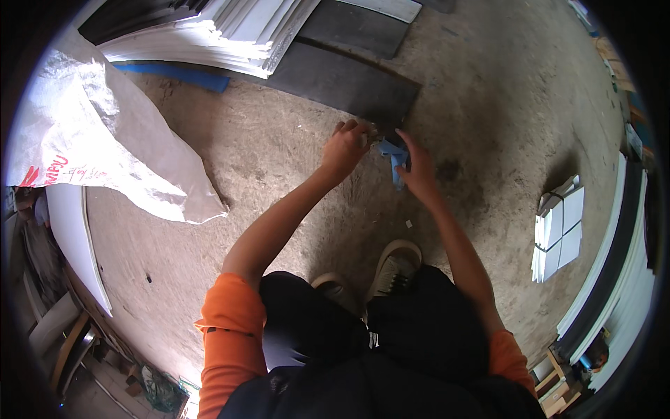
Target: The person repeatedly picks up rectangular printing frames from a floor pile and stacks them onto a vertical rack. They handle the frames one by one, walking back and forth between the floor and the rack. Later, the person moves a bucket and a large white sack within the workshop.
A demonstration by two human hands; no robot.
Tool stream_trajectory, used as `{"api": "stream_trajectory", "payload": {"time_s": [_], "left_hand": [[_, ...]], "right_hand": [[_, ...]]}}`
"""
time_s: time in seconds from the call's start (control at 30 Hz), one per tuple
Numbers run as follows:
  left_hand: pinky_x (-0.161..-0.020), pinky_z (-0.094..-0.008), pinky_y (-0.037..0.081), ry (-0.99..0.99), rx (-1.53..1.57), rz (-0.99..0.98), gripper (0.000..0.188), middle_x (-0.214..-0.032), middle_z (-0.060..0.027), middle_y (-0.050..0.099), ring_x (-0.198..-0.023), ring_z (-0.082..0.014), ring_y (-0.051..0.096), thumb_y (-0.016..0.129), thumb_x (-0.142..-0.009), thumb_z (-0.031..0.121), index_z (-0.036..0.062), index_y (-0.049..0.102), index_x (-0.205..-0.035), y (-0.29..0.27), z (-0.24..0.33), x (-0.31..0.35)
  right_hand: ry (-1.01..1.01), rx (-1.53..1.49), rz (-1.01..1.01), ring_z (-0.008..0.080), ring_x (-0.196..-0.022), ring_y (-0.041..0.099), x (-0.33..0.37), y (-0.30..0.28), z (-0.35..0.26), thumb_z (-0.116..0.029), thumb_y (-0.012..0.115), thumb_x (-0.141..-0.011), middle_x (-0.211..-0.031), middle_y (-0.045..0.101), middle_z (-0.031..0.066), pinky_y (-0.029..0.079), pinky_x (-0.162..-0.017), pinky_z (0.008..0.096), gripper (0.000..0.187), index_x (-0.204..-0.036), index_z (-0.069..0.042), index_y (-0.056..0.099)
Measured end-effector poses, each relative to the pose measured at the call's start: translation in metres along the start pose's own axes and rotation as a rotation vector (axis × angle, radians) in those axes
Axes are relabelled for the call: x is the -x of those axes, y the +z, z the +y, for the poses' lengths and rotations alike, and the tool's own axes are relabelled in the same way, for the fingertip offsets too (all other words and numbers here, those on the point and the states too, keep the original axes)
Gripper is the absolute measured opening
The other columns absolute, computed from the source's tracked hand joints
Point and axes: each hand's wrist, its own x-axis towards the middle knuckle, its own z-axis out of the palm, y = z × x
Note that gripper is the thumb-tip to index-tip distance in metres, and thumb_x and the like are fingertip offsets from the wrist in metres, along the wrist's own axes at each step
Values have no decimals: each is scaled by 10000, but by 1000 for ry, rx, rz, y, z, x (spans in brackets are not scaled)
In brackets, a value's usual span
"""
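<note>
Both my arms reach forward over the concrete floor, the hands close together in front of my shoes. My left hand (pixel 345 148) has its fingers curled and closed at the tips. Something small and greyish shows at those fingertips, too small to name. A crumpled light-blue strip (pixel 397 162) hangs between the hands, narrow at its lower end. My right hand (pixel 419 167) is around the strip's right side, thumb against it and index finger reaching along the top. Just beyond the hands lies the corner of a dark flat sheet (pixel 342 80).
At the far left, a stack of white sheets (pixel 230 35) rests by a blue strip (pixel 174 75). A large white woven sack (pixel 118 140) spreads at left. A tied bundle of white pieces (pixel 560 229) sits at right. Long panels (pixel 614 244) line the right edge.
</note>
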Motion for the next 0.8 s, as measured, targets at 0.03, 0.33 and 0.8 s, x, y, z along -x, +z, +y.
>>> {"api": "stream_trajectory", "payload": {"time_s": [0.03,0.33,0.8], "left_hand": [[-709,-361,471,2,0,-6,229,-877,-106,551,-890,-270,544,641,-687,127,99,573,-904,2,3,-1],[-724,-385,465,49,35,-88,315,-912,-132,537,-891,-321,532,620,-675,65,69,531,-977,22,10,-3],[-494,-329,430,-473,345,89,243,-543,-142,552,-501,-222,575,664,-664,145,38,631,-879,-28,65,-3]], "right_hand": [[-30,103,-24,305,-1015,463,2,-5,-7,-58,678,-634,-1081,492,148,375,-855,366,653,-1216,-119,388],[34,70,75,334,-1006,443,-9,28,-9,40,559,-695,-1060,456,173,383,-830,384,508,-1176,-57,428],[266,-380,186,263,-889,588,-23,-3,-55,50,518,-727,-948,604,141,453,-736,313,343,-1044,-71,569]]}}
